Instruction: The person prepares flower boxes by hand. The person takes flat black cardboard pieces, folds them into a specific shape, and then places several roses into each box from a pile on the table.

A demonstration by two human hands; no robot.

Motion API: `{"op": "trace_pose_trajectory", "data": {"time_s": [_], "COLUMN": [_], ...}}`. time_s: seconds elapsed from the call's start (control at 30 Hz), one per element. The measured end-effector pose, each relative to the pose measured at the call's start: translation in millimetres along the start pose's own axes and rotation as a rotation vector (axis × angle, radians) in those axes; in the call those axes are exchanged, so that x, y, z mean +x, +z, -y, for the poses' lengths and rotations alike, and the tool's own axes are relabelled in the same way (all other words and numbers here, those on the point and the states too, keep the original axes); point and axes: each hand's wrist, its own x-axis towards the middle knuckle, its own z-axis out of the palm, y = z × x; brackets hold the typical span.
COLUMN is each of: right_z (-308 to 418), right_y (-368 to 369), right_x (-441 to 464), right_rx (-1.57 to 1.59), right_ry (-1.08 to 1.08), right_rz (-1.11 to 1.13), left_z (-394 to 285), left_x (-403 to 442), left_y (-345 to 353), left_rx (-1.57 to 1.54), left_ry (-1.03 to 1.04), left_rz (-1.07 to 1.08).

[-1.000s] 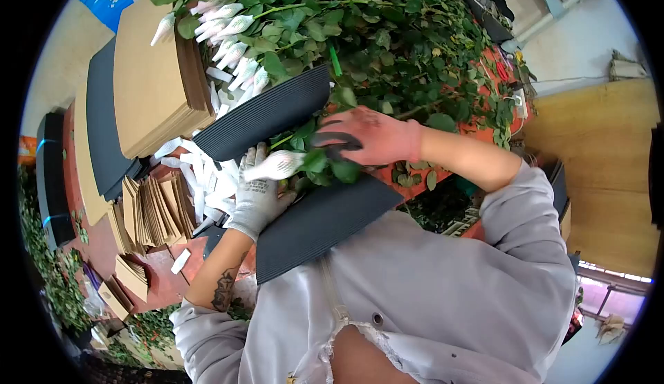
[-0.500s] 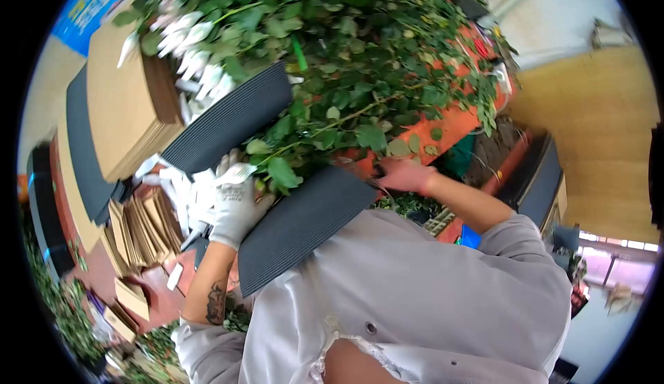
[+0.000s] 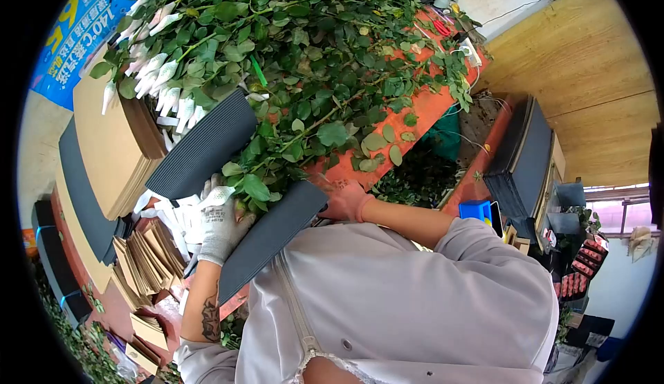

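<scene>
Left hand (image 3: 225,230) has thumb and fingers closed around a rose (image 3: 240,208), just above-left of the black sheet (image 3: 271,240) nearest the body; right hand (image 3: 344,200), at that sheet's right end, has its grip hidden, so I cannot tell.

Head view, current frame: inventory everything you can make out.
Leafy stems: many, green, upper centre
White-sleeved flower heads: several, white, upper left
Ribbed cardboard sheets: two, black, centre-left
Flat cardboard stack: one, brown, left
Folded cardboard pieces: many, brown, lower left
Loose mesh sleeves: several, white, left
Stacked boards: several, black, both sides
Tabletop: one, red, beneath stems
Printed banner: one, blue, upper left
Wooden panel: one, tan, upper right
Small box: one, blue, right
Left hand: one, whitish glove, centre-left
Right hand: one, pink glove, centre
</scene>
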Motion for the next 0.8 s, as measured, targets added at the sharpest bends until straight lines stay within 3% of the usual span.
{"op": "trace_pose_trajectory", "data": {"time_s": [0.13, 0.17, 0.23, 0.33, 0.43, 0.5, 0.57, 0.63, 0.7, 0.77, 0.8], "right_z": [10.8, 6.4, -6.0, 20.4, 50.0, 83.5, 97.1, 107.2, 127.3, 146.5, 139.8], "right_y": [27.8, 40.2, 43.9, -107.6, -225.9, -271.5, -282.5, -304.3, -306.6, -277.3, -240.4], "right_x": [-3.4, 1.5, -3.3, -34.5, -39.7, -22.9, 0.1, 24.7, 50.6, 62.3, 78.3], "right_rx": [0.075, 0.018, 0.008, -0.049, 0.2, 0.175, 0.014, -0.149, 0.372, 0.396, 0.105], "right_ry": [0.028, -0.024, -0.145, -0.189, -0.426, -0.636, -0.771, -0.827, -0.748, -0.439, -0.637], "right_rz": [-0.042, -0.125, -0.037, 0.349, 0.203, 0.165, 0.032, 0.141, 0.6, 0.609, 0.35], "left_z": [12.7, 17.9, 20.2, 19.5, 21.3, 19.1, 32.2, 37.1, 21.2, 17.6, 19.0], "left_x": [-8.7, -10.4, -10.7, -10.2, -9.5, -11.7, -7.5, -9.1, -13.4, -13.0, -13.0], "left_y": [4.1, 7.7, 8.7, 4.9, 8.5, 1.8, 24.6, 30.5, 6.7, -1.8, -0.4], "left_rx": [-0.011, -0.018, -0.051, -0.032, -0.04, -0.112, -0.133, -0.162, -0.133, -0.152, -0.152], "left_ry": [0.054, 0.073, 0.069, 0.037, 0.04, 0.01, 0.001, -0.02, -0.027, -0.09, -0.065], "left_rz": [0.005, -0.014, -0.023, -0.022, -0.029, -0.033, -0.034, -0.048, 0.0, 0.042, 0.03]}}
